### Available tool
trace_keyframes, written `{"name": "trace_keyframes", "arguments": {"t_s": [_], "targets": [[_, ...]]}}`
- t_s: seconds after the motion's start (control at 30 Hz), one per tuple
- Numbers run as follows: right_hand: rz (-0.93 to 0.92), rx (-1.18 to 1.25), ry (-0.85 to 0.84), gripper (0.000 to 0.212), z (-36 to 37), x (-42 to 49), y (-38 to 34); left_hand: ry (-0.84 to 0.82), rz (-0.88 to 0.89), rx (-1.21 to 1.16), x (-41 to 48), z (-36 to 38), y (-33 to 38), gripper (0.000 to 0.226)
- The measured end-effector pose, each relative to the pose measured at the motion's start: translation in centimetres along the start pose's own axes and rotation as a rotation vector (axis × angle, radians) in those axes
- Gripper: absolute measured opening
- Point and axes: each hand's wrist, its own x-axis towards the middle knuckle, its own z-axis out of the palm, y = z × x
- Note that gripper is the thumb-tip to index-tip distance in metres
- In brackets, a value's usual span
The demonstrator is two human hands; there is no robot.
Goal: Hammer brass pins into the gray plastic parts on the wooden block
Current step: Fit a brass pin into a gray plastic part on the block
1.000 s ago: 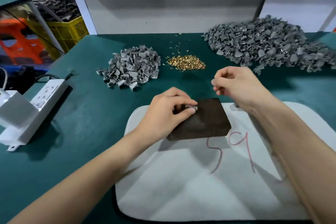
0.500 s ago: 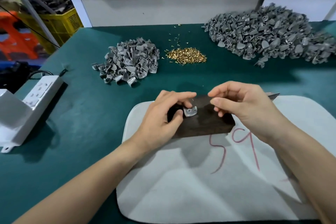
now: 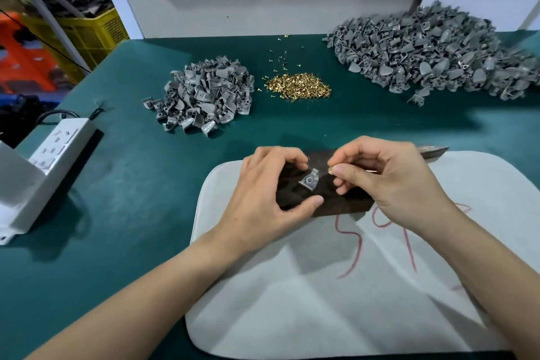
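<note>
Early in the cycle: left hand [image 3: 263,199] grip curls round the gray plastic part [image 3: 309,181] on the wooden block [image 3: 336,205], contact unclear, while right hand [image 3: 388,184] grip pinches a brass pin [image 3: 331,170] just beside it, unseated and unhammered.

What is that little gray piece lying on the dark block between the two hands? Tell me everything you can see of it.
The small gray plastic part is matte and roughly wedge-shaped, with a raised round collar and a hole near its middle; no pin shows in it. It lies flat on the dark wooden block. The left hand arches round it, thumb clearly apart; whether the forefinger touches it is unclear. The right hand pinches a small brass pin just right of it.
</note>
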Motion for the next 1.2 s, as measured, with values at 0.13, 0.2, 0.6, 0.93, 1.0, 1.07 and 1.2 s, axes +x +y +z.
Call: {"name": "trace_keyframes", "arguments": {"t_s": [0.13, 0.2, 0.6, 0.93, 1.0, 1.07, 1.2], "targets": [[-0.050, -0.064, 0.011, 0.028, 0.3, -0.2, 0.0, 0.023, 0.039, -0.018, -0.1, 0.1, 0.1, 0.025], [-0.062, -0.068, 0.004, 0.030, 0.4, -0.4, -0.1, 0.047, 0.032, -0.070, 0.0, 0.0, 0.1, 0.026], [-0.163, -0.245, -0.013, 0.032, 0.7, -0.7, 0.2, 0.055, 0.092, -0.033, -0.1, 0.0, 0.2, 0.041], [-0.095, 0.187, -0.023, 0.031, 0.5, -0.7, -0.7, 0.156, 0.174, 0.098, 0.4, -0.3, 1.6, 0.023], [-0.056, 0.255, -0.038, 0.027, 0.3, -0.6, -0.8, 0.211, 0.224, 0.126, 0.3, -0.2, 1.7, 0.017], [-0.006, 0.345, -0.067, 0.028, 0.4, -0.7, -0.9, 0.239, 0.257, 0.140, 0.3, -0.3, 1.7, 0.013], [0.011, 0.411, -0.103, 0.028, 0.7, -0.9, -0.9, 0.280, 0.299, 0.160, 0.2, -0.3, 1.7, 0.010]]}}
